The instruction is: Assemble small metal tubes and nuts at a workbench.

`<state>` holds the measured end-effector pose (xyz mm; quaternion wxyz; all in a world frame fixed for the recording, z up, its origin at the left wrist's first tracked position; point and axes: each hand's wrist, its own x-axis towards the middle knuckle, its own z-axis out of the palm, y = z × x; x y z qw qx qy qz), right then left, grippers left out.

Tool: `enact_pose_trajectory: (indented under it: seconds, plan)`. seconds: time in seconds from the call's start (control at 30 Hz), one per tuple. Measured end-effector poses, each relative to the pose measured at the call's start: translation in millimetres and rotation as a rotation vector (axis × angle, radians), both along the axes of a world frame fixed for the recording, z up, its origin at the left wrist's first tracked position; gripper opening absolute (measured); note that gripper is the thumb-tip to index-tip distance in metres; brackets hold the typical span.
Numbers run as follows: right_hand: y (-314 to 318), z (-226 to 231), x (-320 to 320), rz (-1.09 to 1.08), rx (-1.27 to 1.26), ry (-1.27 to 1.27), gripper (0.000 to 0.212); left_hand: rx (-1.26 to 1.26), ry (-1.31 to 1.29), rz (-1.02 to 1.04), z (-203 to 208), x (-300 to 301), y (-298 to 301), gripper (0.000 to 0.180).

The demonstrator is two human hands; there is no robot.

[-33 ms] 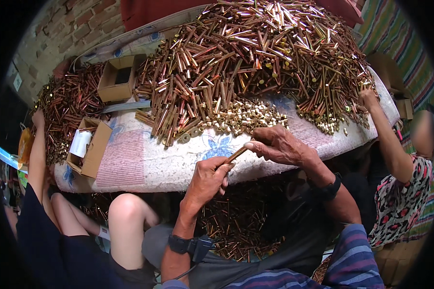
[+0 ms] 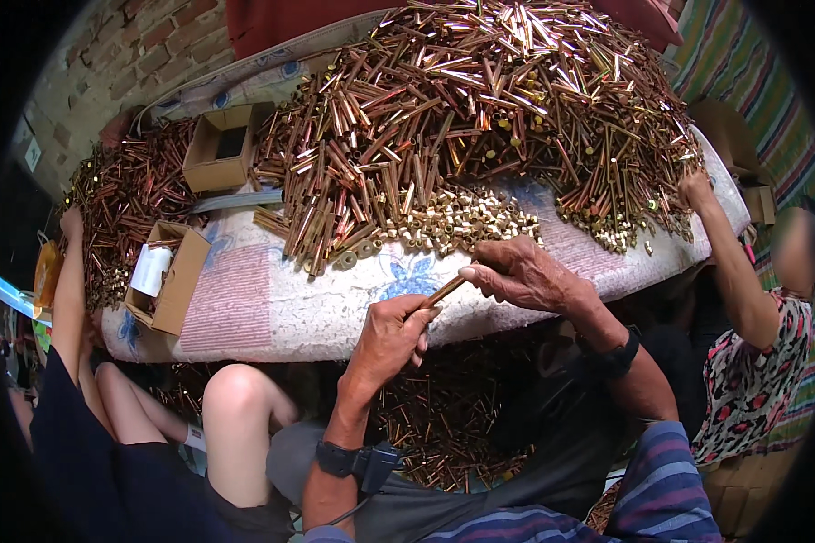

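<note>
My left hand is closed round the lower part of a slim copper-coloured metal tube, its thumb lying along it. At the tube's upper end, my right hand pinches with thumb and fingers, which hide that tip. Both hands are above the near edge of the padded table. Just beyond them lies a cluster of short brass-coloured rings. Behind the rings rises a large heap of similar copper-coloured tubes, some with round, flat ends.
Two cardboard boxes stand at the left beside another heap of tubes. A co-worker's hand reaches in at far left, another's hand at right. More tubes lie below the table. A brick wall is behind.
The co-worker's hand at the right has shifted slightly down and to the right. My hands and the tube between them show no visible movement.
</note>
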<state>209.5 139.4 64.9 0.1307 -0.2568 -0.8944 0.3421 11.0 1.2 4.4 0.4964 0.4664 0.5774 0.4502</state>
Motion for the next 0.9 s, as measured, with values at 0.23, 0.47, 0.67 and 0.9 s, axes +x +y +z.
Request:
enact_pose_trajectory:
  seconds: [0.23,0.47,0.67,0.9]
  plan:
    - [0,2,0,-0.043,-0.156,-0.076,0.043,0.024,-0.019,0.005,-3,1,-1,0.02]
    - [1,0,1,0.041,-0.016,0.009,0.046,0.014,0.018,-0.01,1,1,0,0.02]
    - [3,2,1,-0.033,-0.016,-0.074,0.051,0.007,0.013,-0.02,1,3,1,0.02]
    - [2,1,3,0.001,-0.075,-0.009,0.043,0.004,0.011,-0.009,0,3,1,0.019]
